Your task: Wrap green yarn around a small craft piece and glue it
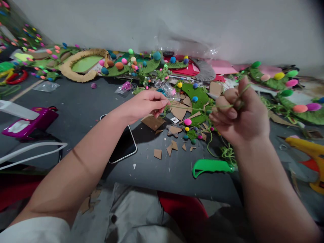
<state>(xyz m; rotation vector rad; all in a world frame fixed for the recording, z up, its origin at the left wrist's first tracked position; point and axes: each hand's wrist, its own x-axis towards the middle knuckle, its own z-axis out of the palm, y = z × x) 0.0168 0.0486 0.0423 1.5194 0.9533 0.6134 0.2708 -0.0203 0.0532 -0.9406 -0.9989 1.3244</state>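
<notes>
Green yarn (187,107) stretches between my two hands above the table. My left hand (149,105) pinches one end between thumb and fingertips. On the other side, my right hand (243,116) is closed with the yarn looped around its fingers. A loose tangle of the same yarn (228,154) lies below my right hand. Under the stretched strand are a green felt piece (198,94), coloured felt balls such as a pink one (187,122), and several cardboard scraps (152,122).
A green-handled cutter (212,166) lies near the table's front edge. A phone (125,145) rests under my left forearm. At the right is a yellow glue gun (307,152); a purple device (31,121) stands left. Decorated felt wreaths and a tan ring (73,64) line the wall.
</notes>
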